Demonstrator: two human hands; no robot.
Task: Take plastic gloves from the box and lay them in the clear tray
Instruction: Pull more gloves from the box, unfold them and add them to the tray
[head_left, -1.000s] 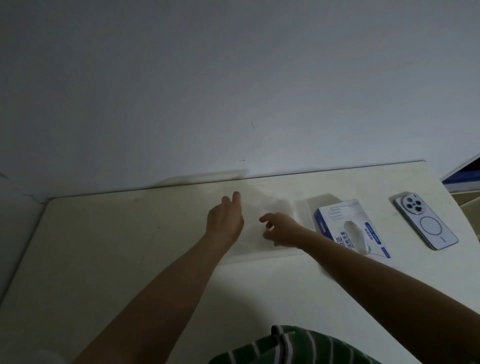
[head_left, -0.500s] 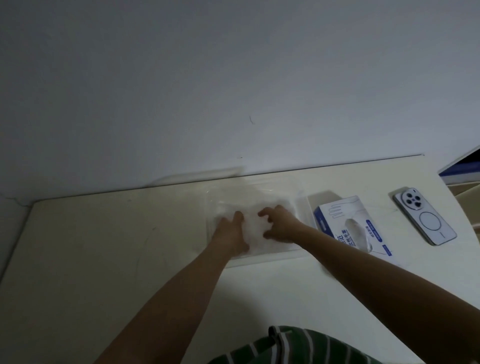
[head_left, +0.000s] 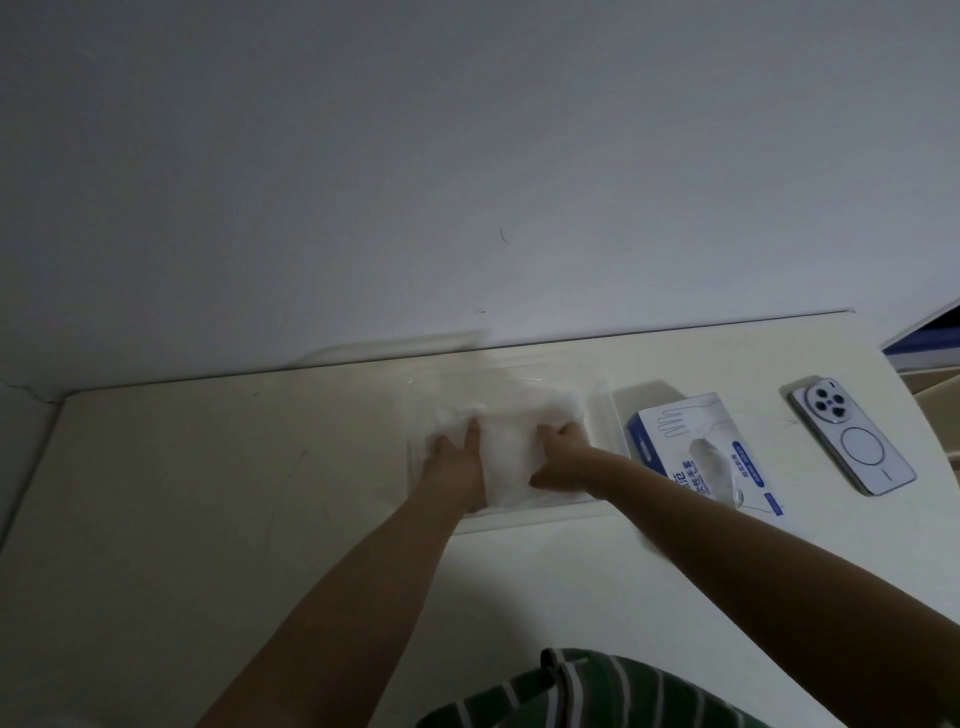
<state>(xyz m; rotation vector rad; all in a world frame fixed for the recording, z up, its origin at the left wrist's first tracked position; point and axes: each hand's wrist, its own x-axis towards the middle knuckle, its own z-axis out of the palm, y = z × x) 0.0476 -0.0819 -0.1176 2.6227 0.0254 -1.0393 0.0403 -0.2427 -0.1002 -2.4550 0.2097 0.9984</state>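
Observation:
A clear tray (head_left: 602, 410) stands at the back of the cream table (head_left: 208, 493), against the wall. Translucent white plastic gloves (head_left: 511, 447) lie crumpled inside it. My left hand (head_left: 457, 457) presses flat on the left part of the gloves, fingers straight. My right hand (head_left: 561, 457) rests on their right part; its fingers look loosely bent on the plastic, and a grip cannot be made out. The white and blue glove box (head_left: 701, 447) lies right of the tray, a glove poking from its opening.
A phone (head_left: 852, 436) lies face down to the right of the box. Some blue and white object (head_left: 930, 338) shows at the right edge. The wall rises right behind the tray. My green striped shirt (head_left: 571, 691) is at the bottom.
Both hands came down from above the tray onto the gloves and pushed them flat. The hands have drawn a little toward me along the gloves.

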